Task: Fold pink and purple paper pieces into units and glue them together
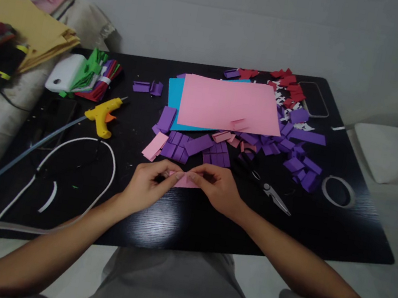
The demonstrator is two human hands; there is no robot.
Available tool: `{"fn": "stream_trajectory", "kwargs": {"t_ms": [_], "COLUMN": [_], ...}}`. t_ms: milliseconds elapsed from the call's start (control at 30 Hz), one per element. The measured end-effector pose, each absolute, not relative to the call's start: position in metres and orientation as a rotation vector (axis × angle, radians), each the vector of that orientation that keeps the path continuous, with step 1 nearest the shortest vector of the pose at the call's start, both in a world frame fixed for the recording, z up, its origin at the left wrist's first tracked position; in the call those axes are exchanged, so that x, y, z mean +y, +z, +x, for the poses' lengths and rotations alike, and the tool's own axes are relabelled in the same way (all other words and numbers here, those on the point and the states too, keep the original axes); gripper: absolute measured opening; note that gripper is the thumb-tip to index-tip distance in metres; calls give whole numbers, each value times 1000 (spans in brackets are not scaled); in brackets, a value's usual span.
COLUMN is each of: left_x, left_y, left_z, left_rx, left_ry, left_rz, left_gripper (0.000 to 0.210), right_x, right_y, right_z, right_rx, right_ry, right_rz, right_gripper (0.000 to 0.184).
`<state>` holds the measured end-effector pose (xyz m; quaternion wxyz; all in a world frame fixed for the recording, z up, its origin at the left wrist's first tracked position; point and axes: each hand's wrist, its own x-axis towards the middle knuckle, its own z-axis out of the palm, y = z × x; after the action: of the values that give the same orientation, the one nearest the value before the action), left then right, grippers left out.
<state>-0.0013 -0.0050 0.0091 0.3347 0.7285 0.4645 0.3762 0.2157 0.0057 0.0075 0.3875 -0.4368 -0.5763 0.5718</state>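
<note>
Between my two hands is a small piece of pink paper, low over the front part of the black table. My left hand pinches its left end between thumb and fingers. At its right end, my right hand pinches it the same way, and the fingers hide part of it. Just beyond lie folded purple paper pieces and a folded pink piece. A pair of scissors with black handles rests to the right of my right hand, blades pointing toward me.
Pink sheets lie over blue sheets at the back. Red scraps and a roll of tape are on the right. At left, a yellow glue gun lies near a looping white cable and bundled paper strips.
</note>
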Motion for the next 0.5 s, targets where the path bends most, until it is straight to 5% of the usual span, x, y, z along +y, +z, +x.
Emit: {"fn": "stream_trajectory", "kwargs": {"t_ms": [500], "left_x": [-6], "left_y": [9], "left_z": [-1], "left_rx": [1208], "left_ry": [970], "left_rz": [1852], "left_gripper": [11], "right_x": [4], "right_y": [7], "right_z": [216], "right_rx": [-1550], "right_ry": [1403], "right_rz": [-1131], "right_gripper": [15]}}
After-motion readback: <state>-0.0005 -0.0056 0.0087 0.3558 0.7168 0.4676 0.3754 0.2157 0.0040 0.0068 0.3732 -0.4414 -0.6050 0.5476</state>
